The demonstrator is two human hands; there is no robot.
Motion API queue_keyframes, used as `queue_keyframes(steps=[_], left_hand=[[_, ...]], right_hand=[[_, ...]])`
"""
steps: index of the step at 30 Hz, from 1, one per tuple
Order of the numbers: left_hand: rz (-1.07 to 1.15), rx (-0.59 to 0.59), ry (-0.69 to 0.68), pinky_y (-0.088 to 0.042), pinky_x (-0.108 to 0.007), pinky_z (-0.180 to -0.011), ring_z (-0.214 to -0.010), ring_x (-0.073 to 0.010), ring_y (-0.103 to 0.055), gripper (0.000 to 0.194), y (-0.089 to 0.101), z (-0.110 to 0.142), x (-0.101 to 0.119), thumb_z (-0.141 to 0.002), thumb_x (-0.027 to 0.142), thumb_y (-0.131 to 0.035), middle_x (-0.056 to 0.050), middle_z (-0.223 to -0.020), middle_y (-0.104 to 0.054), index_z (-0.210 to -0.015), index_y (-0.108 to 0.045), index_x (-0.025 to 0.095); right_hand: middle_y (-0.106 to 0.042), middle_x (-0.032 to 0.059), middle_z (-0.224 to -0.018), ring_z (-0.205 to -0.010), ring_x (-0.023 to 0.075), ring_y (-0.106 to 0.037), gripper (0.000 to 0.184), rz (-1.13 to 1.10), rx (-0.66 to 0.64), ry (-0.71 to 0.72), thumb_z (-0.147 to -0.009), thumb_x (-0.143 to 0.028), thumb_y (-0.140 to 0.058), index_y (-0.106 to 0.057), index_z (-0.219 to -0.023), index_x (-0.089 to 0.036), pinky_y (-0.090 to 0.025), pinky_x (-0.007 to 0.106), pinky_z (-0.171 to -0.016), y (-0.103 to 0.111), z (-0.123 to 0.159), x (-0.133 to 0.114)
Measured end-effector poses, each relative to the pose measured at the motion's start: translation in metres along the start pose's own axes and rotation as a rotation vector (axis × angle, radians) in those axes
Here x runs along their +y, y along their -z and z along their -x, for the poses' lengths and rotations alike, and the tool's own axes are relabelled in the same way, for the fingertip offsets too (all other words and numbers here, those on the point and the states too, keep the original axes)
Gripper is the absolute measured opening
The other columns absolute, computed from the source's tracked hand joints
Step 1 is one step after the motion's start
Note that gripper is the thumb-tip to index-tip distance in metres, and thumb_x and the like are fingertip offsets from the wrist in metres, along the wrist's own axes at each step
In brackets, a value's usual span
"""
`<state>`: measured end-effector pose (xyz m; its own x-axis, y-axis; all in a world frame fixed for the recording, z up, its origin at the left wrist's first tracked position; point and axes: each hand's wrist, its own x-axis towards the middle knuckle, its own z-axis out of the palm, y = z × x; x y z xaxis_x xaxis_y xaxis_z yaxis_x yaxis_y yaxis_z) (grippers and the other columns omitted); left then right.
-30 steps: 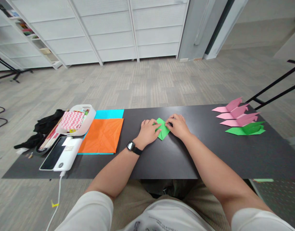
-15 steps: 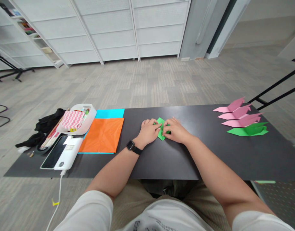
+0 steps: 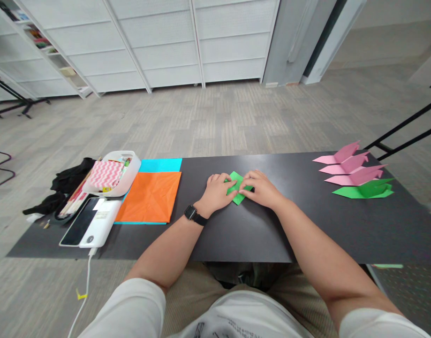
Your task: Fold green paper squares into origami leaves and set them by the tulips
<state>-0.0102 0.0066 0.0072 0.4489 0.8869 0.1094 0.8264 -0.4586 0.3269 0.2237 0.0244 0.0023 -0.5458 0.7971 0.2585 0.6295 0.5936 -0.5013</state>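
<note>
A small folded piece of green origami paper (image 3: 238,192) lies on the dark table in front of me, its corners pointing towards and away from me. My left hand (image 3: 219,190) holds its left side, thumb across the paper and fingers curled at the edge. From the right, my right hand (image 3: 260,188) pinches the paper near its middle and right edge, with thumb and fingertips drawn together. Both hands cover parts of the paper, so its side corners are hidden.
Three pink paper cranes (image 3: 352,170) and a green one (image 3: 366,189) stand in a row at the right. Orange paper (image 3: 148,197) lies over blue sheets (image 3: 161,165) at the left. Beyond are a white basket (image 3: 131,173), a phone (image 3: 80,223) and a white power bank (image 3: 101,224) with a cable.
My right hand has shifted slightly on the green paper, its fingertips closer together. The left thumb lies a little lower and flatter across the paper.
</note>
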Motion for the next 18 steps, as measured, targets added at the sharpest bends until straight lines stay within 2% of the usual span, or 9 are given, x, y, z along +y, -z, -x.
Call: queue_keyframes(steps=[2,5,7,11,18], left_hand=[[-0.008,-0.001,-0.022,-0.038,-0.050,-0.118,-0.125,-0.0294,-0.054,0.046,0.000,0.001,0.000,-0.100,0.059,-0.064,-0.006,-0.135,-0.062,-0.138,-0.072,0.034],[-0.020,-0.015,-0.042,-0.037,-0.052,-0.118,-0.127,-0.0314,-0.053,0.061,0.002,0.002,0.000,-0.090,0.066,-0.074,-0.007,-0.137,-0.060,-0.141,-0.071,0.032],[-0.031,-0.026,-0.041,-0.037,-0.053,-0.118,-0.128,-0.0327,-0.052,0.067,0.003,0.002,0.001,-0.086,0.067,-0.078,-0.008,-0.139,-0.060,-0.142,-0.069,0.032],[-0.033,-0.042,-0.040,-0.036,-0.053,-0.119,-0.129,-0.0336,-0.051,0.068,0.005,0.003,0.002,-0.085,0.067,-0.080,-0.008,-0.140,-0.059,-0.143,-0.068,0.033],[-0.026,-0.065,-0.038,-0.037,-0.053,-0.118,-0.130,-0.0342,-0.050,0.071,0.007,0.002,0.003,-0.083,0.068,-0.081,-0.008,-0.141,-0.058,-0.143,-0.068,0.033]], right_hand=[[-0.066,0.0046,-0.103,-0.104,0.0247,-0.064,0.007,0.028,0.086,-0.101,-0.095,-0.028,-0.070,-0.077,-0.094,-0.027,-0.048,0.047,-0.106,-0.001,-0.002,0.008],[-0.065,0.0060,-0.102,-0.103,0.0263,-0.063,0.006,0.094,0.143,-0.191,-0.094,-0.028,-0.071,-0.077,-0.095,-0.027,-0.048,0.045,-0.099,-0.007,-0.004,0.015],[-0.065,0.0063,-0.106,-0.107,0.0276,-0.062,0.004,0.132,0.148,-0.195,-0.092,-0.030,-0.074,-0.077,-0.093,-0.027,-0.045,0.049,-0.105,-0.013,-0.004,0.016],[-0.063,0.0056,-0.109,-0.113,0.0296,-0.059,0.006,0.169,0.168,-0.238,-0.091,-0.034,-0.076,-0.076,-0.090,-0.028,-0.034,0.062,-0.117,-0.021,-0.003,0.015],[-0.061,0.0079,-0.109,-0.113,0.0333,-0.057,0.012,0.217,0.294,-0.398,-0.091,-0.038,-0.075,-0.077,-0.085,-0.028,-0.028,0.075,-0.118,-0.025,-0.012,0.023]])
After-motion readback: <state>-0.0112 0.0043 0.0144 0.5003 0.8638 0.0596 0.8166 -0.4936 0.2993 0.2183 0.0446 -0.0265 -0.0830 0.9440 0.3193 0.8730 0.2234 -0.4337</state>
